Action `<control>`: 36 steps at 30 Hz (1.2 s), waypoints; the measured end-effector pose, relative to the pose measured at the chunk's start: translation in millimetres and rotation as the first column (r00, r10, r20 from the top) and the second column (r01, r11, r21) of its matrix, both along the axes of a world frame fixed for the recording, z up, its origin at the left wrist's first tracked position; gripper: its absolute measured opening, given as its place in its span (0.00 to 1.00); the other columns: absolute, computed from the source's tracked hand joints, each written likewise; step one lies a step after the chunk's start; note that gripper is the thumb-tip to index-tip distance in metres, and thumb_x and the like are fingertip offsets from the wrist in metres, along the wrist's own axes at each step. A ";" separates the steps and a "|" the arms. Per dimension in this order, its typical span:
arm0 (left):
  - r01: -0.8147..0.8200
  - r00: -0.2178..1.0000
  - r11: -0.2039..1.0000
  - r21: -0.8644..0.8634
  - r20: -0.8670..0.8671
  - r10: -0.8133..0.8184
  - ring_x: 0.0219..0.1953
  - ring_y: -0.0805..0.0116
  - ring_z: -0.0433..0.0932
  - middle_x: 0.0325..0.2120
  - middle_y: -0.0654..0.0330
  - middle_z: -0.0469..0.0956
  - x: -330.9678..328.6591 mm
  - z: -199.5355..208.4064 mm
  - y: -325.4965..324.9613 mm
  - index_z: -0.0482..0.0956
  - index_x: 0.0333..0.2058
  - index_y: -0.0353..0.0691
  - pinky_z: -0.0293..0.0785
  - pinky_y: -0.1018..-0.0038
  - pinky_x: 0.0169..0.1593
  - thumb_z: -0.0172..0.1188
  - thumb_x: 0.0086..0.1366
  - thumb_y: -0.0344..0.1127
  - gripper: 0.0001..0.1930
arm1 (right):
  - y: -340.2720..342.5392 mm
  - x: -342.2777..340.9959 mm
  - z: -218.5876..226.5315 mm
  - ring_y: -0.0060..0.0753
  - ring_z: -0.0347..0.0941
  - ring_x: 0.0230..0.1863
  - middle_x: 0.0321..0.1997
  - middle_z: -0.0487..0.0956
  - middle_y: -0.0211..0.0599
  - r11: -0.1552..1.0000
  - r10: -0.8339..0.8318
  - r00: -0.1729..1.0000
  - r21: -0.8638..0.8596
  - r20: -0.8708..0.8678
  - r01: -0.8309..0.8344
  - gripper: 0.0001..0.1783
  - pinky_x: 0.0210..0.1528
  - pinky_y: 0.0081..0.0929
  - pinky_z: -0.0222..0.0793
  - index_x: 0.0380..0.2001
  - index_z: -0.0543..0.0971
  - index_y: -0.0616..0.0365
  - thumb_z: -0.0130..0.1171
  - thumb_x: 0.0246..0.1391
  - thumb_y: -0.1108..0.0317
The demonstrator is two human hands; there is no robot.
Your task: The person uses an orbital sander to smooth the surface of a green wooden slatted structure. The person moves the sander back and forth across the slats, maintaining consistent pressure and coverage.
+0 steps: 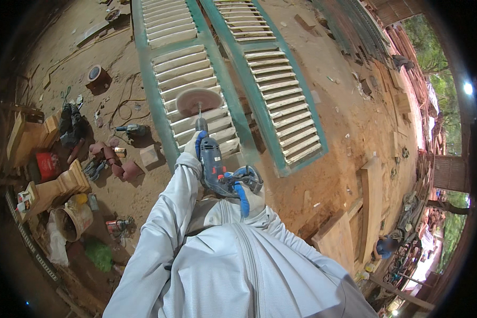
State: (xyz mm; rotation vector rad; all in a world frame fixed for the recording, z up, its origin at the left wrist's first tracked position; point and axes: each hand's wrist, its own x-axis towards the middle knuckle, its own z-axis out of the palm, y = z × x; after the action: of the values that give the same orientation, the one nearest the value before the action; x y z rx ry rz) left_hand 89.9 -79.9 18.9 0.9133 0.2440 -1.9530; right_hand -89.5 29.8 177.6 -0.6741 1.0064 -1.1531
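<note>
Both my hands hold a dark blue power drill [212, 159] with a round sanding disc [199, 102] on its front end. My left hand [193, 145], in a white and blue glove, wraps round the drill's front near the chuck. At the rear handle, my gloved right hand [248, 197] is closed round the grip. The disc is over the slats of a green-framed louvered shutter [183, 69]; whether it touches them I cannot tell. A second green louvered shutter [283, 100] lies just to the right.
On the dirt floor to the left lie another power tool [132, 130], a red drill [117, 226], a bucket [75, 220] and carved wooden pieces [58, 185]. Wooden planks [371, 206] lie at the right. Beyond them, a person [385, 247] is low down among piled items.
</note>
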 end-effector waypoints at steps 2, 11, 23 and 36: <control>-0.014 0.999 1.000 -0.003 -0.044 0.014 0.18 0.64 0.77 0.18 0.63 0.78 -9.7 -14.9 -4.0 0.75 0.27 0.50 0.77 0.67 0.24 0.59 0.64 0.49 0.13 | 2.3 -5.1 -3.9 0.29 0.75 0.49 0.46 0.76 0.34 0.998 -0.059 0.998 0.007 0.016 0.059 0.25 0.56 0.30 0.72 0.56 0.70 0.61 0.60 0.54 0.80; 0.020 0.997 0.999 -0.029 0.073 -0.018 0.19 0.63 0.78 0.21 0.61 0.80 -38.9 -8.0 -29.2 0.77 0.30 0.48 0.78 0.64 0.25 0.62 0.63 0.52 0.14 | -10.8 -23.9 4.9 0.35 0.76 0.52 0.45 0.77 0.36 0.996 -0.066 0.993 -0.065 -0.097 0.059 0.18 0.58 0.36 0.73 0.50 0.71 0.62 0.57 0.55 0.83; -0.166 0.978 0.986 0.012 0.132 0.163 0.21 0.61 0.79 0.21 0.60 0.81 15.8 -22.8 23.3 0.79 0.29 0.48 0.80 0.63 0.28 0.59 0.64 0.52 0.14 | -8.1 -11.9 -1.3 0.20 0.73 0.45 0.44 0.76 0.30 0.975 0.221 0.974 -0.011 -0.058 -0.222 0.19 0.50 0.22 0.71 0.48 0.72 0.57 0.60 0.52 0.82; -0.333 0.884 0.908 -0.252 0.251 0.394 0.27 0.65 0.79 0.26 0.61 0.80 45.1 0.8 60.7 0.78 0.32 0.48 0.80 0.65 0.34 0.59 0.66 0.47 0.11 | -25.6 2.7 24.4 0.20 0.74 0.43 0.38 0.75 0.27 0.937 0.305 0.932 0.116 0.195 -0.330 0.14 0.49 0.21 0.71 0.42 0.73 0.57 0.64 0.54 0.79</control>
State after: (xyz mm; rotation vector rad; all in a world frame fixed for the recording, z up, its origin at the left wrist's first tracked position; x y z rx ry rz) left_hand 135.0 -19.2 19.8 0.9356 0.0350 -1.4398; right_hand -86.7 4.2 202.0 -0.5822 0.7895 -0.8283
